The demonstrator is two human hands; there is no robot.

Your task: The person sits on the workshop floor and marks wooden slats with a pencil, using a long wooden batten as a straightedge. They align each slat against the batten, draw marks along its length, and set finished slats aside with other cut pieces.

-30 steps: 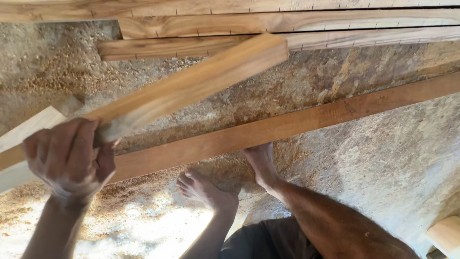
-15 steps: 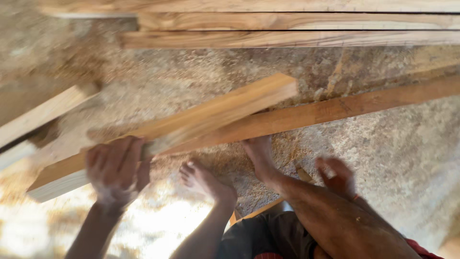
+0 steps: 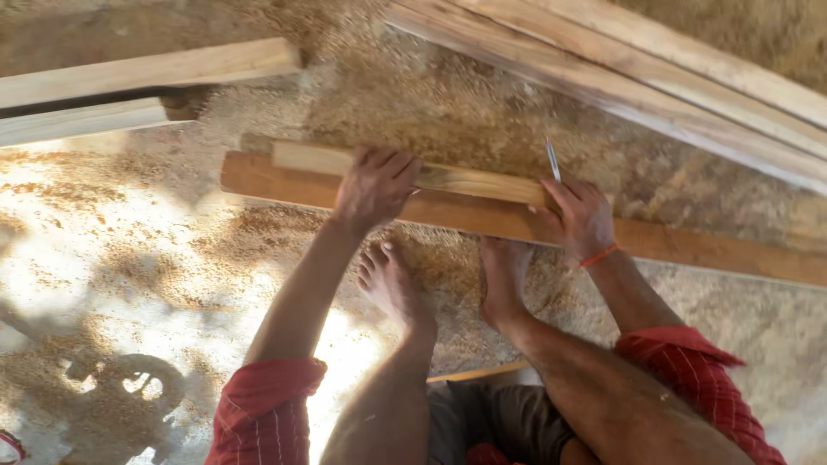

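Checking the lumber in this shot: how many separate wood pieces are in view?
About 7: two under the left hand and right hand, two at upper left, roughly three stacked upper right; more may lie beyond the frame.

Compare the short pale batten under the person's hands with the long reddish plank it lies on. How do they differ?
The short pale batten is light yellowish; the long reddish plank is darker. The batten is shorter and narrower; the plank runs on past the right edge. The left hand and the right hand press on the batten, which lies on the plank. Both are sawn timber.
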